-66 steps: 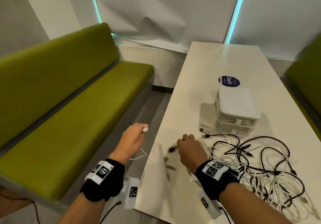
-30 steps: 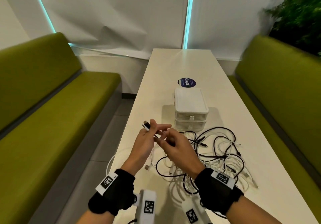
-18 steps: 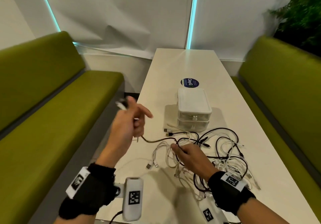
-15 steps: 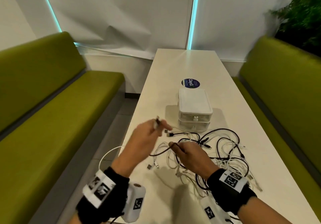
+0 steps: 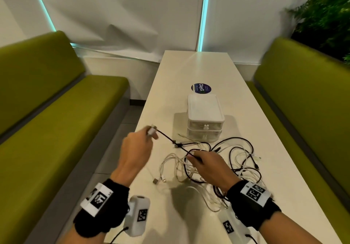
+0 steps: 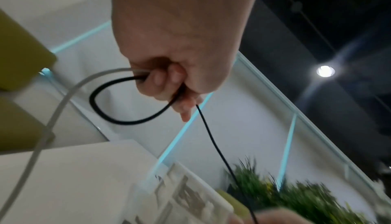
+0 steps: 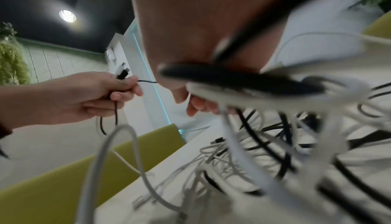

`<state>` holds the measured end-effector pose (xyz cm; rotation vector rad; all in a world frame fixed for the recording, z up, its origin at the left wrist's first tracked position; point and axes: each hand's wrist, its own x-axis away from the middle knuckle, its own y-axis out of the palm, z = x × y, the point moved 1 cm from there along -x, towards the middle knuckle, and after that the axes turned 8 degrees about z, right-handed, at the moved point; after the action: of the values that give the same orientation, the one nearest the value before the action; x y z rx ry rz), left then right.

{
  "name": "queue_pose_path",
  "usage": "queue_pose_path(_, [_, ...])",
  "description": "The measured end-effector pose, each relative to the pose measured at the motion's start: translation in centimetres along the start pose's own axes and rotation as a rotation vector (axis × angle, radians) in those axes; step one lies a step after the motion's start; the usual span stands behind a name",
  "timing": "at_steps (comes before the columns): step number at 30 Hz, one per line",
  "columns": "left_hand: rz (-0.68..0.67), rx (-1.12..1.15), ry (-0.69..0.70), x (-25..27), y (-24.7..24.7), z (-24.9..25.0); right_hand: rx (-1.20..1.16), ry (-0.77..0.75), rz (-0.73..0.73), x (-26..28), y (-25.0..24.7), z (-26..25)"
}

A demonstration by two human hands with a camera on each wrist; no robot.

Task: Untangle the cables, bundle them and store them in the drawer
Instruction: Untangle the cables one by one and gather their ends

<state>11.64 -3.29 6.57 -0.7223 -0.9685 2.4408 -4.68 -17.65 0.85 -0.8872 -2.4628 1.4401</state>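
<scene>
A tangle of black and white cables (image 5: 233, 166) lies on the white table (image 5: 197, 69). My left hand (image 5: 136, 149) is raised over the table's left edge and pinches the plug end of a black cable (image 5: 166, 139), with a small loop of it hanging below the fingers (image 6: 160, 83). That cable runs taut to my right hand (image 5: 206, 166), which pinches it above the tangle. In the right wrist view the left hand (image 7: 84, 97) holds the plug (image 7: 122, 73) upright. A small white two-drawer box (image 5: 204, 118) stands behind the cables, drawers closed.
Green benches (image 5: 56, 130) run along both sides of the table. A round dark sticker (image 5: 201, 88) lies on the table beyond the box. A plant (image 5: 325, 16) stands at the far right. Loose white cable ends (image 5: 161, 179) lie near the table's left edge.
My left hand has moved left and up, drawing the black cable taut away from the tangle. My right hand stays over the tangle, still pinching the same cable.
</scene>
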Motion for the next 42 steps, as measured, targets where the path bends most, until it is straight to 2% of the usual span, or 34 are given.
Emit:
queue_pose_path(2, [0.107,0.071,-0.115,-0.9,-1.0,-1.6,-0.027,0.009,-0.040,0.3,-0.2,0.2])
queue_pose_path(4, [0.127,0.007,-0.119,-1.0,-1.0,-2.6,-0.129,0.041,-0.081,0.6,-0.3,0.1])
queue_pose_path(7, [0.091,-0.193,-0.028,-0.1,0.1,-2.3,-0.244,0.099,-0.136,0.9,-0.1,-0.6])
queue_pose_path(10, [0.097,-0.258,0.062,0.9,0.8,-0.9,-0.190,0.125,-0.134,0.7,0.2,-0.6])
queue_pose_path(12, [0.168,-0.209,0.140,1.1,0.7,0.1,-0.081,0.112,-0.103,0.4,0.4,-0.3])
queue_pose_path(14, [0.243,-0.026,0.234,1.2,0.5,1.2,0.056,0.078,-0.086,0.2,0.9,0.0])
queue_pose_path(15, [0.212,0.091,0.286,1.4,0.5,2.0,0.095,0.067,-0.079,0.2,1.1,0.0])
queue_pose_path(17, [0.021,0.213,0.382,2.3,1.6,3.3,0.129,0.038,-0.042,0.2,1.3,-0.5])
queue_pose_path(18, [-0.106,0.171,0.422,2.8,2.4,3.6,0.142,0.003,-0.013,0.3,1.3,-0.7])
queue_pose_path(20, [-0.276,-0.105,0.540,3.5,4.5,3.3,0.164,-0.081,0.017,0.5,1.1,-1.0])
queue_pose_path(22, [-0.327,-0.347,0.507,3.7,5.4,2.5,0.180,-0.083,0.036,0.7,0.6,-1.0])
queue_pose_path(23, [-0.331,-0.390,0.466,3.7,5.5,2.2,0.193,-0.075,0.045,0.7,0.4,-0.9])
queue_pose_path(26, [-0.240,-0.287,0.405,3.3,4.8,2.2,0.164,-0.063,0.027,1.0,0.3,-0.9])
queue_pose_path(28, [-0.076,-0.156,0.280,1.9,3.3,2.2,0.085,-0.056,-0.042,1.4,0.3,-0.9])
queue_pose_path(30, [0.083,-0.126,0.163,0.2,1.5,1.6,0.000,-0.040,-0.114,1.9,0.2,-0.5])
queue_pose_path(33, [0.113,-0.165,0.113,-1.0,0.5,0.2,-0.072,-0.078,-0.145,2.3,-0.2,-0.1])
queue_pose_path(35, [0.104,-0.191,0.077,-0.9,0.8,-0.6,-0.173,-0.051,-0.169,2.5,-0.4,-0.2])
queue_pose_path(38, [0.103,-0.148,0.144,0.2,1.7,-0.5,-0.248,0.011,-0.183,2.5,-0.5,0.0])
queue_pose_path(42, [0.090,0.088,0.398,1.6,2.2,2.3,-0.108,0.003,-0.014,1.0,0.0,0.7])
